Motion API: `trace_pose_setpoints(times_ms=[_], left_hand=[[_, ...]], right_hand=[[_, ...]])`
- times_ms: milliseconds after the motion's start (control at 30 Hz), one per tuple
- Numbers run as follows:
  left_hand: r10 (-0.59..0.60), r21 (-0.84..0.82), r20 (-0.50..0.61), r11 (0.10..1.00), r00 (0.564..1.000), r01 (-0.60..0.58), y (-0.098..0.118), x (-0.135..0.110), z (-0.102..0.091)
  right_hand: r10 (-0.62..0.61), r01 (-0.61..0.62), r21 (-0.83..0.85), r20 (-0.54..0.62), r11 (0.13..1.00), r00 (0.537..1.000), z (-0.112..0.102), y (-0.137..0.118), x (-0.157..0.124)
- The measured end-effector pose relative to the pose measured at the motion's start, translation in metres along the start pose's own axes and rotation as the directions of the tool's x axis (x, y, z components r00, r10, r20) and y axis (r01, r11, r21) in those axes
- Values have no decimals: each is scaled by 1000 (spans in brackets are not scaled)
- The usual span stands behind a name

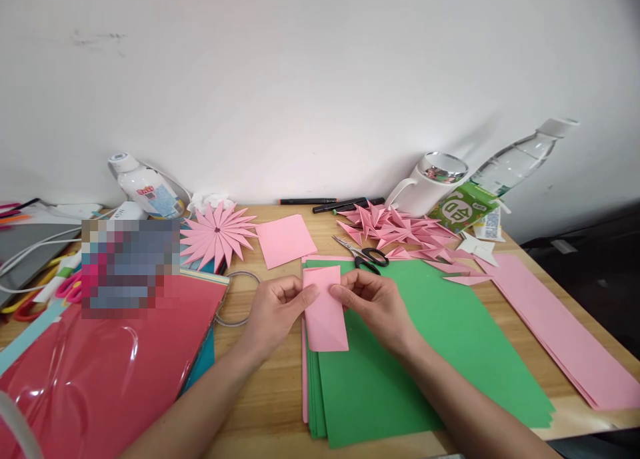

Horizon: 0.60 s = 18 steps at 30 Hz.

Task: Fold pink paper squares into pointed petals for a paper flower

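A folded pink paper piece (325, 312) is held upright over the green paper stack (440, 339) at the table's middle. My left hand (277, 306) pinches its upper left edge, fingers closed on it. My right hand (373, 299) pinches the upper right corner, fingers curled on the paper. A flat pink square (285, 240) lies just beyond the hands. Black-handled scissors (363, 252) rest behind my right hand. A heap of folded pink pointed pieces (395, 231) sits further back on the right.
A finished pink paper flower (217, 236) lies at back left beside a red plastic-wrapped paper pack (100, 372). Long pink strips (555, 326) run along the right edge. White mug (425, 179), bottles (515, 159), markers (345, 204) and a tape ring (237, 299) stand nearby.
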State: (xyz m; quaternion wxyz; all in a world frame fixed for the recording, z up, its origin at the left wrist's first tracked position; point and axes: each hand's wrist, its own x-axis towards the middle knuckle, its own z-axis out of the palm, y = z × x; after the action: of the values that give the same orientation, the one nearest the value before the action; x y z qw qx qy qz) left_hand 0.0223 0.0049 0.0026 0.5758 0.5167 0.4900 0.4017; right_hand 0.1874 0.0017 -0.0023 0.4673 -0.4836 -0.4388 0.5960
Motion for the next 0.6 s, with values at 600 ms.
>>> trace_pose_setpoints(times_ms=[600], left_hand=[[118, 38, -60, 993, 991, -116, 0, 1, -9]], right_hand=[[-8, 10, -47, 43, 999, 999, 1, 1, -2]])
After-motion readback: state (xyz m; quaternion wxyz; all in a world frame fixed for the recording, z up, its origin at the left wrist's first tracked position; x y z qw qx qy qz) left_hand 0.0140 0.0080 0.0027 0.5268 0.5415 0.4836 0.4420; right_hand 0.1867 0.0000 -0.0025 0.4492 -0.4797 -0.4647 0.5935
